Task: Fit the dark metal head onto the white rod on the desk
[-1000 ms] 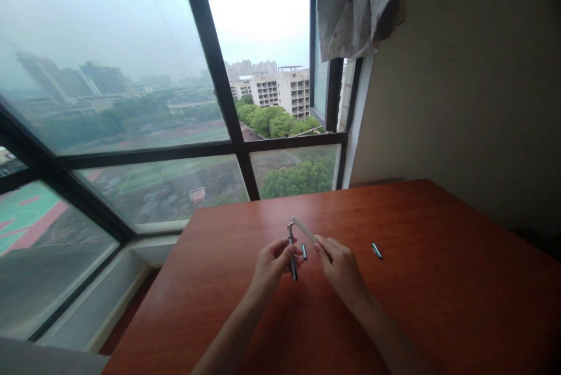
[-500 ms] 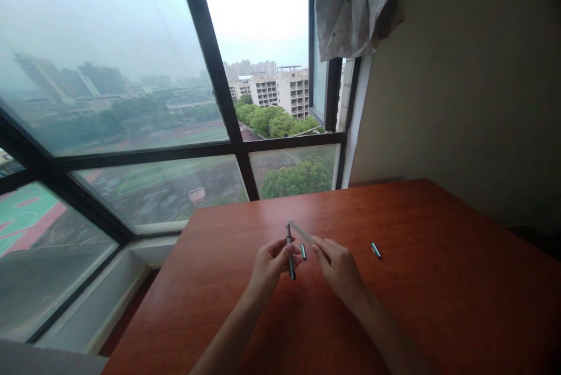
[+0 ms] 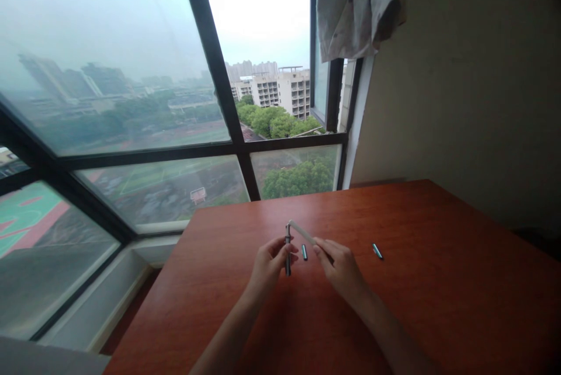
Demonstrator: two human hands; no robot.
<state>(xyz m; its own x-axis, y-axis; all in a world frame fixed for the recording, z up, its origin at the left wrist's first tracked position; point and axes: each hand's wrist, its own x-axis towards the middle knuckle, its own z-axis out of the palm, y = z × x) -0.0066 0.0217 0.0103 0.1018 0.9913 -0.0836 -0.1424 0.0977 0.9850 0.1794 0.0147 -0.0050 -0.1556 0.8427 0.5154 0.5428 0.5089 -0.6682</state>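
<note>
My left hand (image 3: 272, 259) is closed around a slim dark handle with a silver neck (image 3: 288, 258), holding it nearly upright above the table. My right hand (image 3: 338, 261) pinches a thin whitish stick (image 3: 302, 231) that slants up to the left. The stick's far end meets the top of the handle, or lies right against it; I cannot tell which. Between my hands, a small dark piece with a teal-silver sheen (image 3: 304, 252) shows on the table. A similar small piece (image 3: 377, 251) lies to the right of my right hand.
A reddish-brown wooden table (image 3: 438, 299) spreads beneath my hands. Beyond its far edge stands a dark-framed window (image 3: 236, 147) with one pane swung open. A pale cloth with buttons (image 3: 359, 7) hangs at the upper right, beside a plain wall (image 3: 464, 94).
The handle in my left hand has tilted, its lower end swinging slightly left. The stick still meets its top, and the small pieces lie as before.
</note>
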